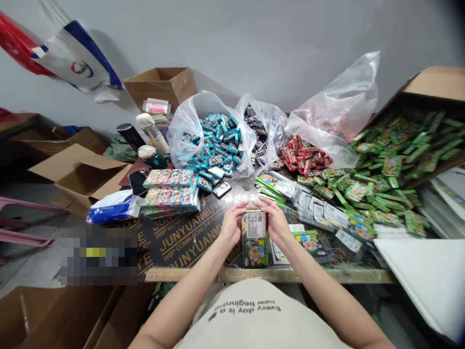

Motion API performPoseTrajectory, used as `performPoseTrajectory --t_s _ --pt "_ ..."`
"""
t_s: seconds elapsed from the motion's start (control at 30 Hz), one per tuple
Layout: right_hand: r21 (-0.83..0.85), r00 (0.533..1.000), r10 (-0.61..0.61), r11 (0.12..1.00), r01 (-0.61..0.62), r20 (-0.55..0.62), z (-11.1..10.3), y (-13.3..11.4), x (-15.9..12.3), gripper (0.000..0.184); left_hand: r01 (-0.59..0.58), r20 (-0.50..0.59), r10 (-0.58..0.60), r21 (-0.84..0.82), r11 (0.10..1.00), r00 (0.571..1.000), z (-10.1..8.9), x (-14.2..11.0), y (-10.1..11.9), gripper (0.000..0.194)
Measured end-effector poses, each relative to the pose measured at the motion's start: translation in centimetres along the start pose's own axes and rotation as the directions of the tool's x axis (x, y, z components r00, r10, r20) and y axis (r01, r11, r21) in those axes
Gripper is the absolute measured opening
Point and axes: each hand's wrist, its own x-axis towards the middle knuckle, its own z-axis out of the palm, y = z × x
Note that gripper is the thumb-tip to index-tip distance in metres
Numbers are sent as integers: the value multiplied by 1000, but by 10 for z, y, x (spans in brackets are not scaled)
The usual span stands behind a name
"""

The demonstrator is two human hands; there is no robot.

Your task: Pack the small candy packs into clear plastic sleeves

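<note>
A black and green printed box (255, 247) with a grey label panel lies at the table's front edge. My left hand (233, 224) grips its upper left side, and my right hand (276, 222) grips its upper right side. The fingers of both hands bend over its far end, so that end is partly hidden. Beside my right forearm lie green printed sheets or flat cartons (308, 241). Beyond my right hand is a stack of flat green printed pieces (276, 186). Several grey-backed packs (319, 211) lie to its right.
Small blue packs (218, 140), purple packs (256, 128) and red packs (305, 156) spill from plastic bags. Green packs (392, 165) pour from a tipped carton on the right. Wrapped multicoloured boxes (170, 196), a white bottle (152, 131) and an open carton (83, 174) stand left.
</note>
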Motion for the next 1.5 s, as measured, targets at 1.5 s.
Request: performPoseTrajectory --t_s 1.5 --pt "-934 929 -127 -137 330 347 -173 -2 17 10 -696 666 222 709 109 713 11 -3 31 24"
